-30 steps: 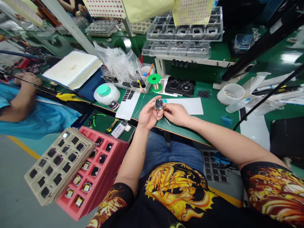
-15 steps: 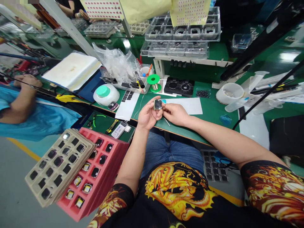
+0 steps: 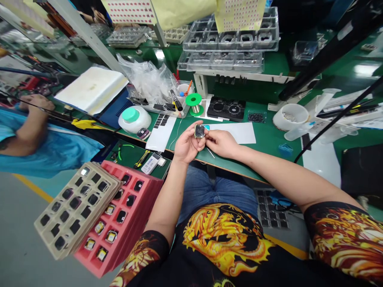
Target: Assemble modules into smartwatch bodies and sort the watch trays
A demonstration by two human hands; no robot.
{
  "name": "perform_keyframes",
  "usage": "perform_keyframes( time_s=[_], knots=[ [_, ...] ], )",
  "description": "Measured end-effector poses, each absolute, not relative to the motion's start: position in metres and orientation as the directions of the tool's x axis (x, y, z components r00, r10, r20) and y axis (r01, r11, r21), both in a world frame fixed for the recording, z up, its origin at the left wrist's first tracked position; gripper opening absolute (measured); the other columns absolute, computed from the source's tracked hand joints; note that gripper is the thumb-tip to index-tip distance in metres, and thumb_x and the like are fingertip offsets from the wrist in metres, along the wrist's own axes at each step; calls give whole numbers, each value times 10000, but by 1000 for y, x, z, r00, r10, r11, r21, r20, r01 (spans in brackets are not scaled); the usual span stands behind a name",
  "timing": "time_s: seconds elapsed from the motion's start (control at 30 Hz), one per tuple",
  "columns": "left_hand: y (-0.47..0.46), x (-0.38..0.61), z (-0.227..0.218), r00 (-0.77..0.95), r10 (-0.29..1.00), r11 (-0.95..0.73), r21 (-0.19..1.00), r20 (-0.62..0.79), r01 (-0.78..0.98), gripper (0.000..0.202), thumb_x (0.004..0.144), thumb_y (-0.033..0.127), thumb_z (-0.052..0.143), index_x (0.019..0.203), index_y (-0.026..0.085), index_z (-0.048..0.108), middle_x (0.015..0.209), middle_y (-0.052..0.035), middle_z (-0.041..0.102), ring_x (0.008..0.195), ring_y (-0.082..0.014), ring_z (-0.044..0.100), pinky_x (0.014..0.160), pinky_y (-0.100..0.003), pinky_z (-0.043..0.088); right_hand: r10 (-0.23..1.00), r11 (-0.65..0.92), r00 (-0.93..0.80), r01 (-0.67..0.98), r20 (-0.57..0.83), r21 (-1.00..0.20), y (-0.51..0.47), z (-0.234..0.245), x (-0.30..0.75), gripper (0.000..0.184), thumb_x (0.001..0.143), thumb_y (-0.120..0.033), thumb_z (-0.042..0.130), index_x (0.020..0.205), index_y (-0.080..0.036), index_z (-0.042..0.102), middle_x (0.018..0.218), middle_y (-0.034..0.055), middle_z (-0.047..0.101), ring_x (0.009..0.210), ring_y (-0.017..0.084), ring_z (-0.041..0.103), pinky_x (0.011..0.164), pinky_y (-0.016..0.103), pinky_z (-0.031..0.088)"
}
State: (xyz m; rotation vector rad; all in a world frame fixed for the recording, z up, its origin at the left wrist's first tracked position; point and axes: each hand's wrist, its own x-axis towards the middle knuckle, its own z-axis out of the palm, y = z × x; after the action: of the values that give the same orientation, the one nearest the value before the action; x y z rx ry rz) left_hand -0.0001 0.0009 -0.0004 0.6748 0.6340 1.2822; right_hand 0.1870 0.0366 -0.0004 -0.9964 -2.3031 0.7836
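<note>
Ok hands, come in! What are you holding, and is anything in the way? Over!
Left hand: holding small dark square part. Right hand: fingers at its edge. Nothing seen blocking it; white paper just beyond. Over.

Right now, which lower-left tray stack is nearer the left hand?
The red stack; the beige stack overlapping its edge lies farther from the left hand.

A yellow line [image 3: 32, 187] crosses grey floor [image 3: 18, 235] below a green workbench [image 3: 266, 142].
</note>
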Motion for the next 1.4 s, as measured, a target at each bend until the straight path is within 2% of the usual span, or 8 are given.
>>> perform_keyframes(
  time_s=[1.2,1.4],
  knots=[
    [0,-1,-2,169,985,140,756,-39,-640,438,963,347,686,1368,185,658,1013,-82,783,562,-113,570,458,-223,392,762,562,-611,463,212,-685,36,1,187,173,1034,-182,642,927,-210,775,996,48,817,896,222,725,812,307,459],
    [0,-1,-1,150,985,158,755,-79,-637,450,974,352,677,1391,183,657,1032,-94,789,559,-111,577,458,-223,396,773,541,-610,490,175,-684,35,4,188,166,1027,-174,644,941,-222,778,1031,47,825,922,225,714,834,304,463]
  ],
)
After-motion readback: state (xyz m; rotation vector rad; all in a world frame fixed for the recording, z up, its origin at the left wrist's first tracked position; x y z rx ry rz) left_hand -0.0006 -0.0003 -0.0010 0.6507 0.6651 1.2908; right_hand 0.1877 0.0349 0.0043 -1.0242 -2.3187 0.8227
